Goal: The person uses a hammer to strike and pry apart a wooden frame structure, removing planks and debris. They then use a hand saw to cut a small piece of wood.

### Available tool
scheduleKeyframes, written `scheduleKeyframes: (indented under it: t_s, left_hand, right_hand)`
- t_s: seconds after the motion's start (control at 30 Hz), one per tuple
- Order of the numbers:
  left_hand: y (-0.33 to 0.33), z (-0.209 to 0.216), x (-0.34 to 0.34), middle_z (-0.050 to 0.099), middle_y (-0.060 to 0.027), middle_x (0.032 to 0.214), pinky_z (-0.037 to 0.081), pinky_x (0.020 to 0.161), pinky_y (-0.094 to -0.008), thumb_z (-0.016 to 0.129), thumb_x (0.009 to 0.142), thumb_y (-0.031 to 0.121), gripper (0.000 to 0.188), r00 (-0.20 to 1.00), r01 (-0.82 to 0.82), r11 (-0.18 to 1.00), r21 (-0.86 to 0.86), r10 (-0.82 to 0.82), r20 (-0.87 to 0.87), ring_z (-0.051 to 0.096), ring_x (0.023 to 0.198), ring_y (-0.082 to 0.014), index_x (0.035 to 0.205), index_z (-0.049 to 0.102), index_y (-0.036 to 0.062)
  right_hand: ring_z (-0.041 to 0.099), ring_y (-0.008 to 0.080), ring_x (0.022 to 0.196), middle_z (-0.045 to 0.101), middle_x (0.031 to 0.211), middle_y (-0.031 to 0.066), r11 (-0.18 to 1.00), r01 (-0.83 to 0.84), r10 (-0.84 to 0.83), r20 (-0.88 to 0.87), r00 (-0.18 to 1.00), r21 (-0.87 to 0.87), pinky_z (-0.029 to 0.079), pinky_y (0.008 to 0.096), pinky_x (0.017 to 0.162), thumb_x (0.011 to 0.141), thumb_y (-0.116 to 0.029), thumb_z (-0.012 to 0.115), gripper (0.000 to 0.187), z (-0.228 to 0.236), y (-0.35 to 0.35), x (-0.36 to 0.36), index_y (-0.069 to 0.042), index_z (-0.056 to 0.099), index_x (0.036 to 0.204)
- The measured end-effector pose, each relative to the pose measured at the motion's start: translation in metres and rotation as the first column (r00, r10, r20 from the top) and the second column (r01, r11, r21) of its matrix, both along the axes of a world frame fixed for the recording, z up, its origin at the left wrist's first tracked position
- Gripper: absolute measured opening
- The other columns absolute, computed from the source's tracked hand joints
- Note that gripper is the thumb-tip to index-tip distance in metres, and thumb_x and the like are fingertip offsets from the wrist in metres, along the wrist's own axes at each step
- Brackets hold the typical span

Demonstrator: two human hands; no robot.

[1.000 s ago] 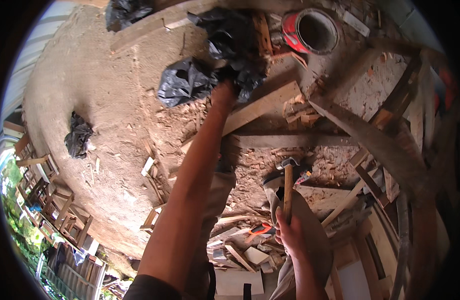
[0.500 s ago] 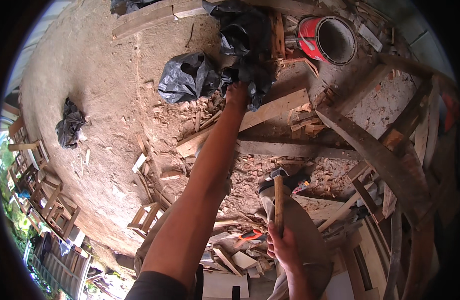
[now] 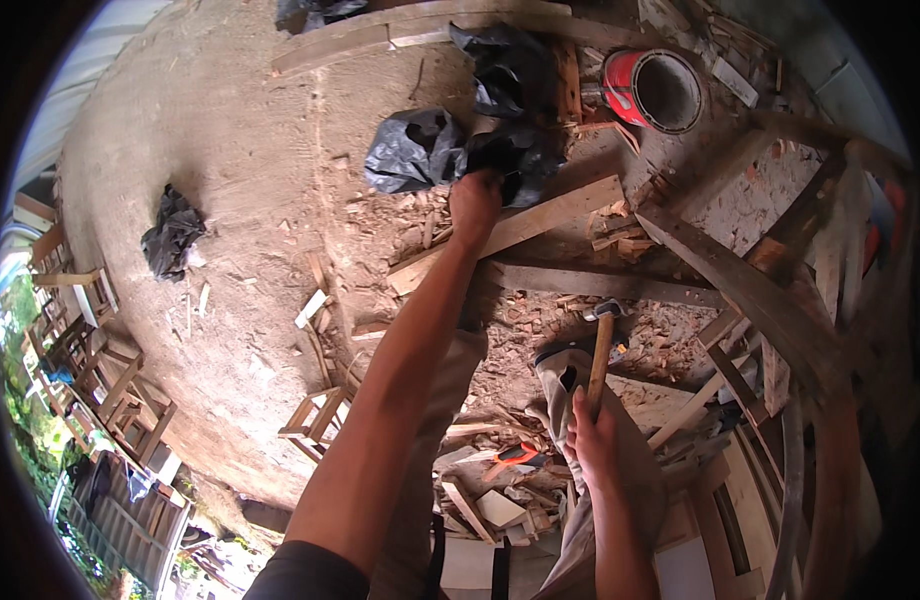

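Observation:
Stretched out ahead, my left hand [image 3: 476, 205] is closed at the near edge of a crumpled black plastic bag [image 3: 528, 165]; the bag partly hides its fingertips. Another black plastic bag [image 3: 412, 152] sits on the ground just left of it, and a third black bag [image 3: 505, 72] lies farther off. My right hand [image 3: 592, 440] grips a hammer [image 3: 601, 365] by its wooden handle, above my right leg. The hammer's metal head points away from me, past my shoe.
Under my left forearm lies a wooden board [image 3: 570, 212]. A red bucket [image 3: 652, 90] stands at the far right. Heavy beams [image 3: 750, 290] cross on the right. An orange-handled tool [image 3: 515, 456] rests among wood scraps between my legs. Another black bag [image 3: 172, 235] lies on the left.
My left hand has drawn back a little from the bag, showing more of itself. My right hand and the hammer have shifted right and up. The whole view has turned slightly.

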State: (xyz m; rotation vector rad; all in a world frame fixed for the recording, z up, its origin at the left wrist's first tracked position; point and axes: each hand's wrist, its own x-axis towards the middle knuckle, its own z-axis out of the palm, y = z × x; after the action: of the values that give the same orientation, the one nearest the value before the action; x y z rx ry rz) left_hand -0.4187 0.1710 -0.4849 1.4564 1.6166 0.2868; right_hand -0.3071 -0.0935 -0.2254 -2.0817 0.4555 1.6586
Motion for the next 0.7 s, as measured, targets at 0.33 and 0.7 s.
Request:
scheduleKeyframes:
  t_s: [0.33, 0.7]
  left_hand:
    - [0.008, 0.182, -0.059, 0.069, -0.0075, 0.090, 0.056, 0.060, -0.0257, 0.067, 0.092, 0.017, 0.026, 0.786, -0.277, 0.921, -0.273, 0.381, 0.487, 0.068, 0.077, -0.0134, 0.111, 0.065, -0.0002]
    - [0.004, 0.414, -0.093, 0.067, -0.0184, 0.099, 0.059, 0.067, -0.0330, 0.055, 0.100, 0.026, 0.032, 0.616, -0.236, 0.838, -0.491, 0.520, 0.592, 0.070, 0.080, -0.0245, 0.118, 0.050, 0.0002]
  right_hand:
    - [0.040, 0.0084, 0.038, 0.041, 0.054, -0.0025, 0.998, 0.032, -0.036, 0.067, 0.997, 0.052, 0.033, 0.0269, 0.034, 0.095, -0.042, 0.061, 0.041, 0.077, 0.020, -0.061, -0.009, 0.046, 0.076]
    - [0.033, 0.0065, 0.041, 0.034, 0.055, -0.0047, 0.757, 0.411, -0.365, -0.193, 0.911, 0.508, 0.032, 0.0254, 0.039, 0.102, -0.032, 0.051, 0.030, 0.382, 0.100, -0.071, -0.010, 0.043, 0.084]
